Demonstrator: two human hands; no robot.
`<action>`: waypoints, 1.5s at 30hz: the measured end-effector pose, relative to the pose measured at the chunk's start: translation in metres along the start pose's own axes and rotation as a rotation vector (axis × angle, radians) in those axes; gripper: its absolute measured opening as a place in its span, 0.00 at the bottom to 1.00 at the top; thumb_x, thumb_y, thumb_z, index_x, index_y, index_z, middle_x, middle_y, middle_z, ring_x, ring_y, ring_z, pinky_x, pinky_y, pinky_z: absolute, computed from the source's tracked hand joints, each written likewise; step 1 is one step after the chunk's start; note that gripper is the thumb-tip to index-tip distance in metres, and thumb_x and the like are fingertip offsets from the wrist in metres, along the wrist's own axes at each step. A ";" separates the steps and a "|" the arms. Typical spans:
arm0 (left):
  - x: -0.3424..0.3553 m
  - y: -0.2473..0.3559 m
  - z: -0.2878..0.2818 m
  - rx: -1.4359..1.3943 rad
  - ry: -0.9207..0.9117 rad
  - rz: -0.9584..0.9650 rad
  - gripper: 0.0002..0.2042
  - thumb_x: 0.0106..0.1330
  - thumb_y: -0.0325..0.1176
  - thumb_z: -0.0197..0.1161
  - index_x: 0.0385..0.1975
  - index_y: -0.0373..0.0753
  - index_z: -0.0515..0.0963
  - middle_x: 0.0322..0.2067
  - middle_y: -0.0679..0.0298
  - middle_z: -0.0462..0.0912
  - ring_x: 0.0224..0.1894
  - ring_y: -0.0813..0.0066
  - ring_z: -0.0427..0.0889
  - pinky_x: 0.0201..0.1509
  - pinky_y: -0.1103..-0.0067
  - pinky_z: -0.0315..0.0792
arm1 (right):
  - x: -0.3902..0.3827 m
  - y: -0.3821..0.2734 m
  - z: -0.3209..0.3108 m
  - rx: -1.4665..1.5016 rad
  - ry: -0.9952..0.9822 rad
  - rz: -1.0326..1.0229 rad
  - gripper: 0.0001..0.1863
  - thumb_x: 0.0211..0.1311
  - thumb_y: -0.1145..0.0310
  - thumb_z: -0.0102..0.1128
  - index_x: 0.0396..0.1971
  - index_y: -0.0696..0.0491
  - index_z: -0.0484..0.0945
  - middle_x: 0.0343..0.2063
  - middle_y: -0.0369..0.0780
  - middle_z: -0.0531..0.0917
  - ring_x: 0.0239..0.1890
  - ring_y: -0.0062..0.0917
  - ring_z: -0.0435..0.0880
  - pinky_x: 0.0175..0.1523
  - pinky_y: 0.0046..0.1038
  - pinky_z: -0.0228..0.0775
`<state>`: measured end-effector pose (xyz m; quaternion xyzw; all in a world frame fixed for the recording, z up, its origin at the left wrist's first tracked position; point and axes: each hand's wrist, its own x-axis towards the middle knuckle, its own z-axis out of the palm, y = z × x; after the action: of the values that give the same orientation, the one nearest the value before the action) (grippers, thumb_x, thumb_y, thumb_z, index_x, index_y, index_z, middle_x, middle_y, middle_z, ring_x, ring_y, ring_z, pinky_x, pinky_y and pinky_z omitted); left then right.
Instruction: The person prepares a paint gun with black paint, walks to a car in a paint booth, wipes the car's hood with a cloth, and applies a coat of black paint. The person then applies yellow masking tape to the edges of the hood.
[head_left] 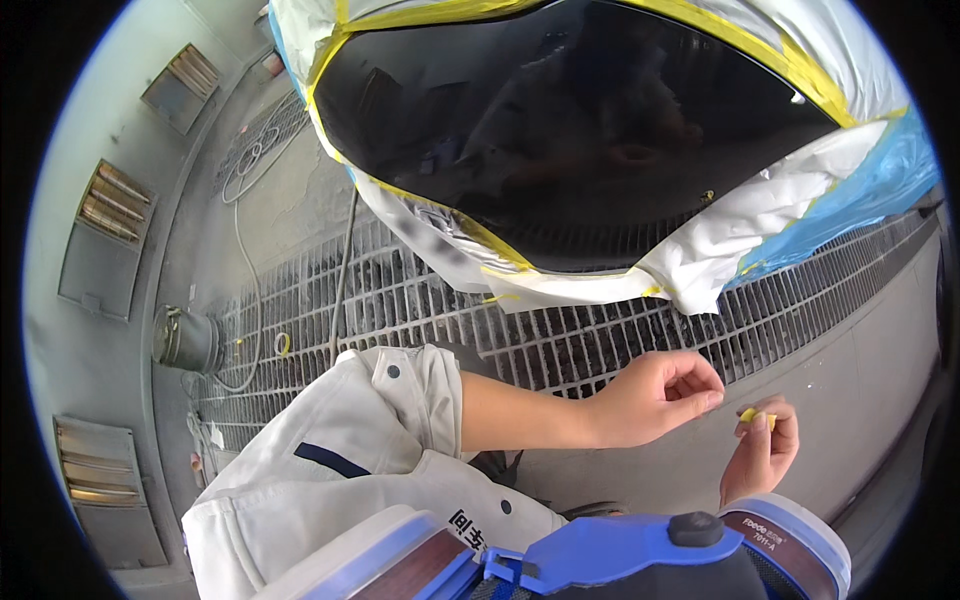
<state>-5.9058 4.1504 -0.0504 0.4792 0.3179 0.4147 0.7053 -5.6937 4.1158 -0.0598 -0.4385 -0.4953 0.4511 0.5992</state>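
Head-worn fisheye, angled downward

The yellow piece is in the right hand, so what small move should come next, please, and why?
I would probably bring the left hand to the yellow piece: the right hand pinches it, while the left hand, apart but close by, shows nothing held.

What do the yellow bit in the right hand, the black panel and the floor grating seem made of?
Yellow bit: probably crumpled adhesive tape, matte; its colour matches the border tape. Black panel: high gloss, with mirror-like reflections; perhaps painted metal, though the base could be plastic. Floor grating: likely metal, dull grey, judging by its thin crossed bars.
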 end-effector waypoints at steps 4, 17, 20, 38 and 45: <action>-0.002 0.005 -0.008 0.061 -0.166 0.073 0.07 0.73 0.30 0.70 0.46 0.36 0.85 0.39 0.69 0.86 0.39 0.85 0.82 0.45 0.82 0.77 | 0.001 0.001 0.001 0.186 -0.198 0.170 0.09 0.66 0.68 0.68 0.33 0.56 0.78 0.29 0.37 0.77 0.30 0.19 0.74 0.38 0.21 0.63; -0.006 0.034 -0.034 0.077 -0.163 0.217 0.10 0.64 0.32 0.78 0.42 0.39 0.87 0.36 0.70 0.86 0.34 0.83 0.82 0.38 0.82 0.77 | 0.013 0.001 0.025 0.179 -0.247 0.094 0.14 0.63 0.62 0.77 0.36 0.56 0.81 0.32 0.35 0.77 0.35 0.21 0.74 0.42 0.24 0.68; -0.009 0.043 -0.037 0.065 -0.154 0.241 0.10 0.64 0.32 0.78 0.41 0.39 0.87 0.37 0.69 0.86 0.35 0.84 0.83 0.38 0.83 0.78 | 0.012 -0.008 0.026 0.048 -0.225 0.061 0.20 0.61 0.58 0.79 0.42 0.57 0.84 0.32 0.35 0.77 0.35 0.21 0.75 0.40 0.24 0.70; -0.038 0.059 -0.058 -0.147 -0.036 0.403 0.06 0.65 0.26 0.76 0.38 0.38 0.87 0.37 0.67 0.83 0.35 0.82 0.84 0.38 0.83 0.78 | 0.038 -0.054 0.093 -0.175 -0.341 -0.145 0.27 0.58 0.49 0.80 0.39 0.59 0.81 0.36 0.41 0.79 0.37 0.27 0.80 0.42 0.26 0.73; -0.056 0.072 -0.078 -0.354 0.019 0.183 0.04 0.68 0.26 0.74 0.39 0.36 0.86 0.36 0.67 0.88 0.38 0.85 0.86 0.43 0.84 0.80 | 0.044 -0.034 0.119 0.018 -0.365 -0.041 0.19 0.60 0.57 0.79 0.27 0.54 0.78 0.29 0.38 0.76 0.31 0.25 0.73 0.40 0.28 0.65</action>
<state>-6.0168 4.1470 -0.0063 0.3708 0.2019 0.5310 0.7347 -5.8030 4.1611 -0.0028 -0.3337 -0.6004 0.5152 0.5125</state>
